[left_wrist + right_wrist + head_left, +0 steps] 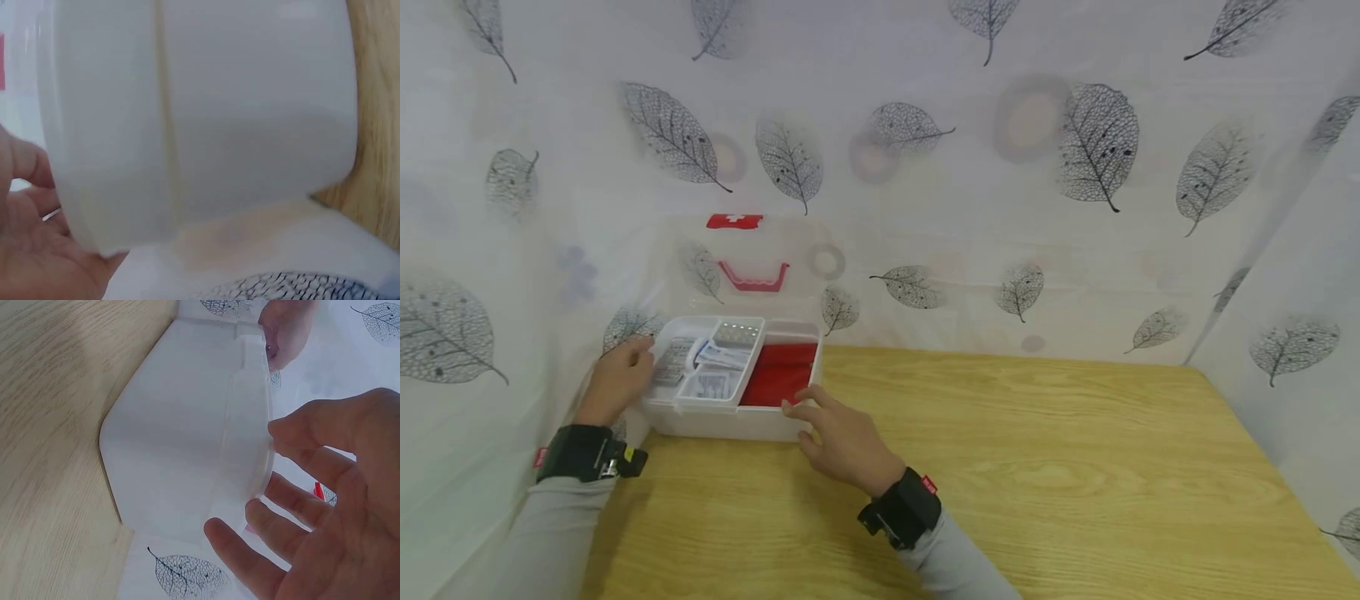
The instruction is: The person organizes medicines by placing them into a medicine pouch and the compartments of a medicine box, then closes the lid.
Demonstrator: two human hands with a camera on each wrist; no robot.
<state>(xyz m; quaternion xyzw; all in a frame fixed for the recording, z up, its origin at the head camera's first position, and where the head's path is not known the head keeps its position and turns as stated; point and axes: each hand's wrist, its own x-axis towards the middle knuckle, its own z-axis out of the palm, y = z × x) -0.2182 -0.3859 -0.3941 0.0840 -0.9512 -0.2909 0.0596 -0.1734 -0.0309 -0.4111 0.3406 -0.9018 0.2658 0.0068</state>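
Observation:
A white plastic first-aid box (722, 423) stands on the table with its clear lid (805, 242) raised behind it. In its left part lies a divided white tray (747, 385) with a pill blister pack (737, 334) and small packets in its compartments. A red pouch (778, 375) fills the right part. My left hand (619, 377) grips the box's left rim with bent fingers; the left wrist view shows them at the rim. Loosely spread, my right hand (842, 439) is at the front right corner, fingertips (278, 428) right at the rim.
The wood-grain table (1037, 467) extends to the right and front of the box. A white leaf-patterned sheet (925, 208) hangs behind and along both sides. On the lid are a red handle (754, 282) and a red label with a white cross (734, 221).

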